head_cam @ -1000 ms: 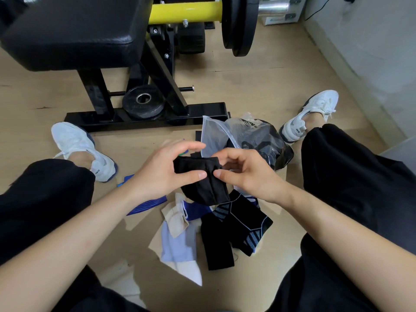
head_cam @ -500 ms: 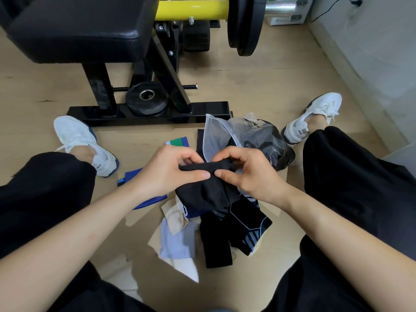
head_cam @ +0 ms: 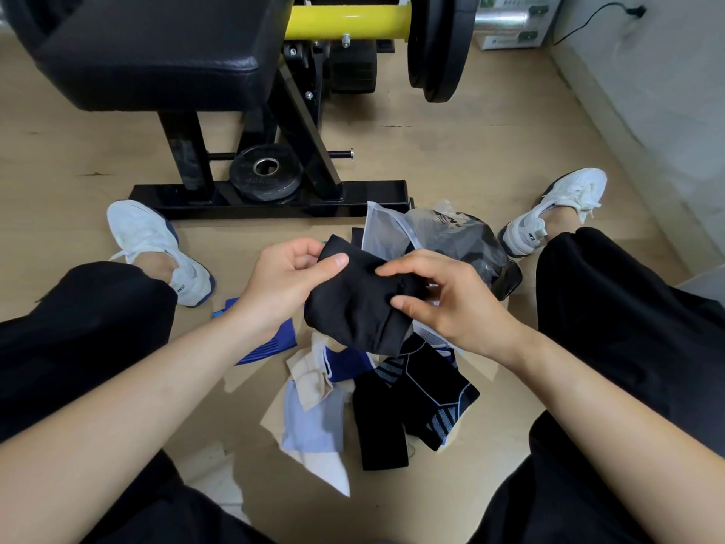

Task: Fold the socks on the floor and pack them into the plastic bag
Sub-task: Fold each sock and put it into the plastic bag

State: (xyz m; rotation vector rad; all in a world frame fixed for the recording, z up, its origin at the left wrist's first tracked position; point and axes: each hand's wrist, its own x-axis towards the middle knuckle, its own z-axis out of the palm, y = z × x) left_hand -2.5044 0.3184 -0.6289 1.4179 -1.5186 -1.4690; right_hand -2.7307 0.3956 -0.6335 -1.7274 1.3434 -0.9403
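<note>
**Fig.** Head view. Person seated on pale wooden floor (head_cam: 470, 151), legs in black trousers (head_cam: 627, 327) spread to either side. Landmark: clear plastic bag (head_cam: 386, 233), lying on the floor w/ mouth toward the viewer; dark fabric shows thru its wall.

**(a)** Plain black sock (head_cam: 353, 308): held off the floor just in front of the bag's mouth, overlapping it in view. Looks doubled over; exact fold lines can't be told.

**(b)** L hand (head_cam: 286, 284): grasps the sock's left edge, thumb pressed on top, fingers curled behind the cloth.

**(c)** R hand (head_cam: 451, 304): pinches the sock's right side btw thumb & index fingertip. Other fingers loosely curled, hiding part of the bag's near side.

**(d)** Loose socks, all on the floor on the viewer's side of the bag:
- black sock w/ blue-grey patterned bands (head_cam: 427, 390), directly in front of the bag
- long plain black sock (head_cam: 378, 437), touching it
- lilac-and-white sock (head_cam: 314, 426) & beige sock (head_cam: 310, 378), front-left of the bag
- royal-blue striped sock (head_cam: 270, 343), left of the bag, partly under the L wrist

**(e)** Black steel bench frame (head_cam: 274, 198): just beyond the bag; whether base bar & bag touch can't be told. Small black weight plate (head_cam: 266, 176) sits beyond-left of the bag. Yellow bar (head_cam: 345, 21) lies well beyond it.

**(f)** White trainers: one (head_cam: 557, 206) just right of the bag, other (head_cam: 149, 245) well left of it.
</note>
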